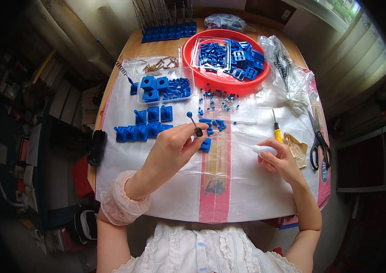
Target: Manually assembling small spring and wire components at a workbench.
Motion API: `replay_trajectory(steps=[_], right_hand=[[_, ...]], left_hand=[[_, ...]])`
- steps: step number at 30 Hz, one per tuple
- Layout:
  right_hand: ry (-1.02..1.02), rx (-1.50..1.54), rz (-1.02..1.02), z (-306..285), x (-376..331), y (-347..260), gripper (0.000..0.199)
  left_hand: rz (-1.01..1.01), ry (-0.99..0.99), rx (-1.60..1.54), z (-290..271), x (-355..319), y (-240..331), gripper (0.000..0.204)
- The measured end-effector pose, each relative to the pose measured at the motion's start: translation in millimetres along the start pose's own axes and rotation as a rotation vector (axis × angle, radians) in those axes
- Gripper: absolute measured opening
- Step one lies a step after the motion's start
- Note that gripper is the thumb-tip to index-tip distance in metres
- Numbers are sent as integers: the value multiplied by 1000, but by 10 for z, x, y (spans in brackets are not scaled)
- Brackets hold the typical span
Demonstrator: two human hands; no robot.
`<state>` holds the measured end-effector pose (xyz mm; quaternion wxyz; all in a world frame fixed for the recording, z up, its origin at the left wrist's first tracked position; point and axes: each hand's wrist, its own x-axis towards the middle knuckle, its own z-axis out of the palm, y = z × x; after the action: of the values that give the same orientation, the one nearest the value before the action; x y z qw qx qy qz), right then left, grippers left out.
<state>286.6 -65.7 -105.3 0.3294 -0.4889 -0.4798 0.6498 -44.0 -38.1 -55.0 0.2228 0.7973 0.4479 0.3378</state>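
Note:
My left hand point(174, 144) pinches a dark coil spring point(198, 132) between thumb and fingers. A thin wire rises from the spring to a small blue ball point(189, 114) at its tip. My right hand point(282, 163) is closed round a small white squeeze bottle point(264, 149), its tapered end pointing left. Just past my left hand lie a blue block point(205, 145) and several small blue plugs point(220, 124). Rows of blue bases point(131, 133) stand to the left of that hand. Close by my right hand is a screwdriver point(276, 127) with a yellow handle.
A red basin point(187, 68) of blue parts stands at the back. Beside it are a clear box point(140, 98) of blocks, brass-coloured screws point(162, 64) and finished-looking spring stands point(168, 32). Black scissors point(318, 141) and a plastic bag point(274, 91) lie right; a black case point(97, 148) sits at the left edge.

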Motion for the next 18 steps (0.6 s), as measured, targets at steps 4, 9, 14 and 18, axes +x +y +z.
replay_trajectory(steps=[4,9,14,18], right_hand=[[-11,52,7,-15,4,12,28],[13,258,-21,4,22,-31,27],[4,223,-29,-28,24,-19,27],[59,70,-44,-73,5,-19,25]], left_hand=[[0,1,-10,6,3,9,9],[-4,-1,-7,9,8,9,11],[-11,-3,-5,-1,9,22,12],[-2,4,-7,3,-2,9,13]])
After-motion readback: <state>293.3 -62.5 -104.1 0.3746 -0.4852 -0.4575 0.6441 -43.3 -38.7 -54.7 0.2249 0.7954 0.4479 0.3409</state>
